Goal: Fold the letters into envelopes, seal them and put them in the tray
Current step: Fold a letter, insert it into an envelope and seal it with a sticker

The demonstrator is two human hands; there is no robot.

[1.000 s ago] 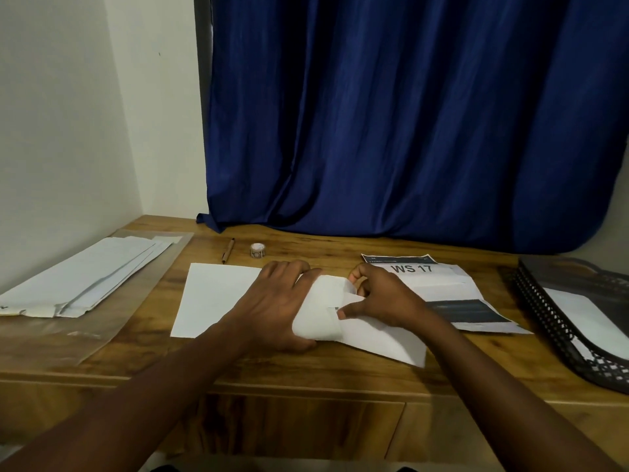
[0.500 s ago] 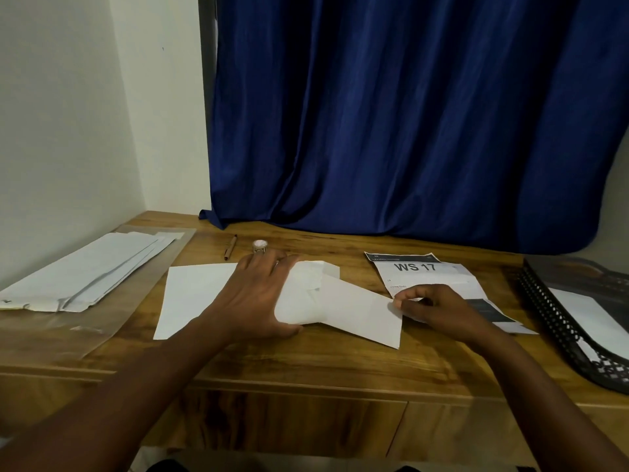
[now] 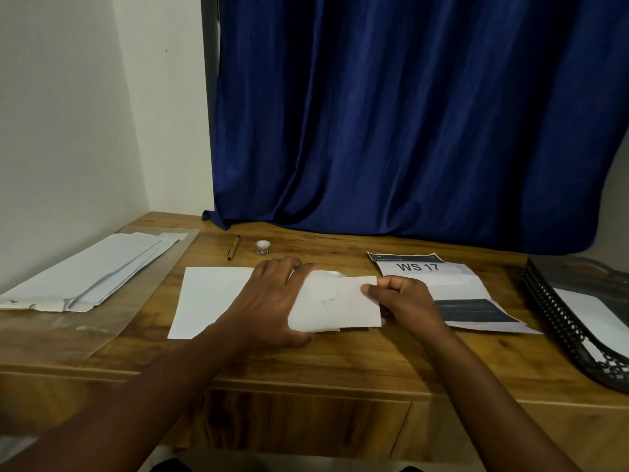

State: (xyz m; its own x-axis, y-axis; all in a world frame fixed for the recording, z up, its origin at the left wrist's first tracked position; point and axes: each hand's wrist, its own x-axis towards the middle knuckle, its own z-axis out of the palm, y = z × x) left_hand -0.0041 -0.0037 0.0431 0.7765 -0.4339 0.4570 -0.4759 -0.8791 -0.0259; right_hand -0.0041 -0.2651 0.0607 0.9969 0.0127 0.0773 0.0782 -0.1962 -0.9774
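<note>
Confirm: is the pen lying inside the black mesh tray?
No. The pen lies on the desk near the curtain, beside the tape roll, far from the tray at the right edge.

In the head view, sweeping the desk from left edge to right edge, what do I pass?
Envelope stack → pen → tape roll → left hand → folded letter → right hand → WS 17 sheet → black mesh tray.
</note>
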